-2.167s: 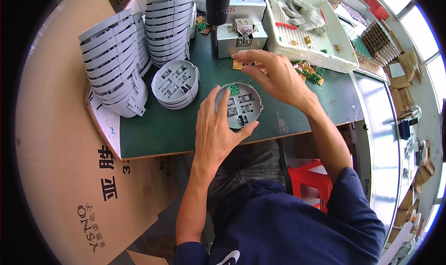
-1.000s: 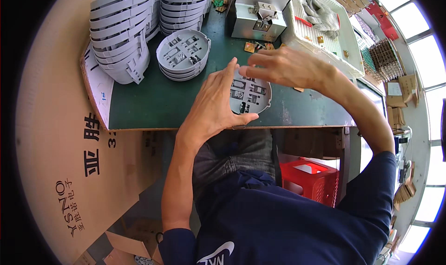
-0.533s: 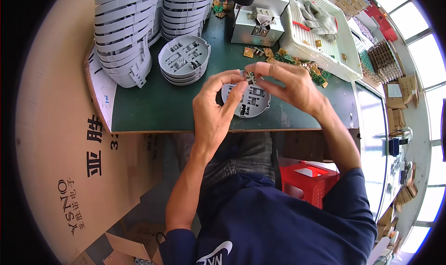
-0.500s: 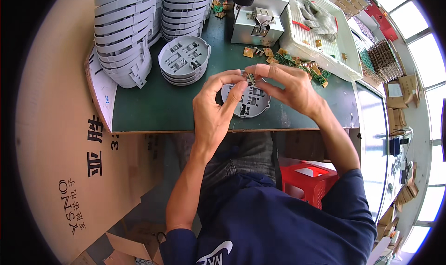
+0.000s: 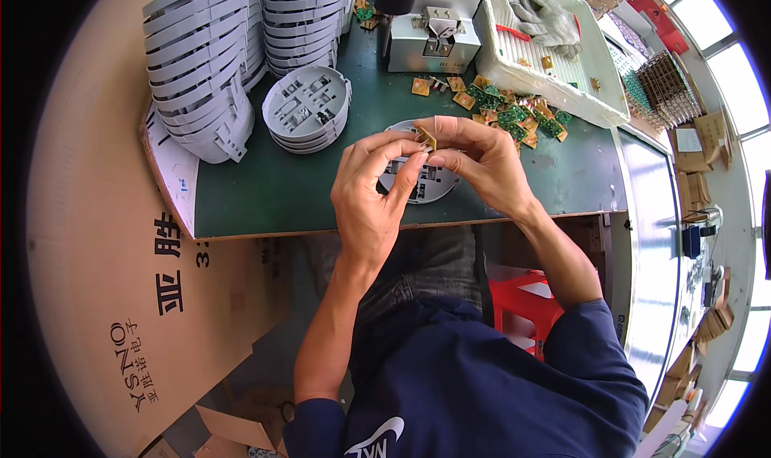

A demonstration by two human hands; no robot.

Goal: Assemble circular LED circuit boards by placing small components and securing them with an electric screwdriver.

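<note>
Green bench (image 5: 281, 193): chip (image 5: 426, 139) now pinched aloft.

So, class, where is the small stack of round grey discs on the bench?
In the head view the disc stack sits left of centre on the green mat, right of the tall grey stacks, beyond the left hand.

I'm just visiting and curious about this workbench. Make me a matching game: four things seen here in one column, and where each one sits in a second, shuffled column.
Things:
1. small tan circuit piece
2. round grey plastic disc
3. short stack of grey round plastic trays
4. white slatted plastic tray

Places:
A. far right corner of the green mat
B. pinched between the fingertips of both hands
C. flat on the mat under the hands
D. left of the hands, beside the tall grey stacks

Pairs: 1-B, 2-C, 3-D, 4-A
</note>
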